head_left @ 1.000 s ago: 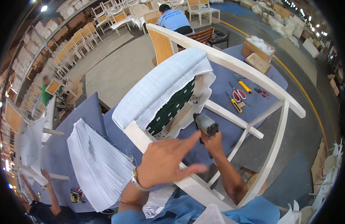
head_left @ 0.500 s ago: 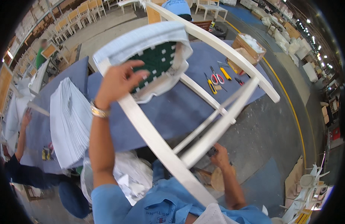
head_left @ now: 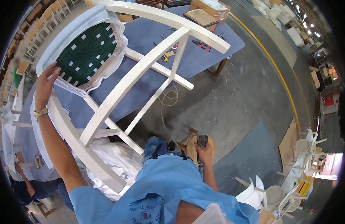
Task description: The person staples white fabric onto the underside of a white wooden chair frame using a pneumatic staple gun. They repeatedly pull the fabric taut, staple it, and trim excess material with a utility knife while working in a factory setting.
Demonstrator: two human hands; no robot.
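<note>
A white wooden chair [head_left: 120, 91] lies on its side on a blue-covered table [head_left: 139, 33], its legs pointing toward me and to the right. Dark green webbing [head_left: 88, 52] shows on the underside of its seat, with pale blue fabric [head_left: 73, 33] wrapped round the edge. My left hand [head_left: 45, 84] grips the seat's near left edge, the fingers and thumb on the fabric. Low on the right, away from the chair, my right hand [head_left: 205, 154] is closed round a dark pistol-shaped staple gun [head_left: 202, 141] with a metal fitting below.
Pliers [head_left: 201, 45], a yellow cutter [head_left: 164, 57] and cardboard boxes [head_left: 210, 13] lie on the table. A pale hose [head_left: 168, 99] loops above the floor. A wooden stool [head_left: 210, 147] stands beneath my right hand. Another person's arm [head_left: 25, 179] shows at lower left; more chairs [head_left: 275, 196] stand lower right.
The chair has turned and shifted left, showing more of the seat's underside. My left hand has moved left and down to the seat edge. My right hand has moved slightly left with the staple gun.
</note>
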